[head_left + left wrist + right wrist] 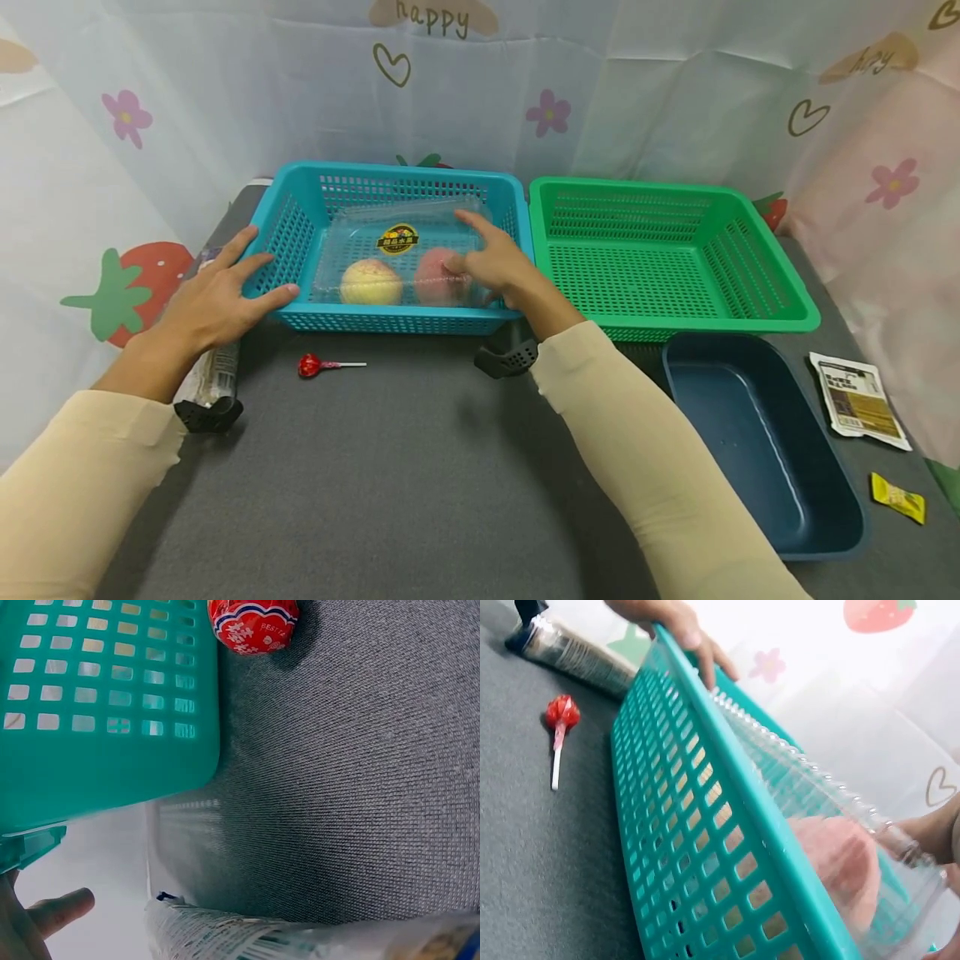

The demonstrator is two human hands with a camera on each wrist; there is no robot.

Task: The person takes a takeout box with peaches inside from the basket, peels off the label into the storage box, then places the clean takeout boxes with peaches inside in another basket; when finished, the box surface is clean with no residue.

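Note:
A clear plastic fruit box (330, 258) with a black and gold label sits in the blue basket (390, 319). Through its lid show a pale yellow peach (371, 282) and a pink peach (433, 283). My right hand (495, 258) grips the box's right end, index finger and thumb spread over the lid; its other fingers are mostly hidden. On the basket's left rim rests my left hand (213, 300), fingers loosely extended. In the right wrist view, the box's beaded edge stands above the basket rim, and the pink peach (847, 862) shows behind it.
A red lollipop (309, 365) lies in front of the blue basket. Under my left forearm is a wrapped package (222, 367). To the right stand a green basket (675, 325) and a dark blue tub (757, 450), with a white packet (858, 400) and a yellow wrapped candy (897, 497) beyond.

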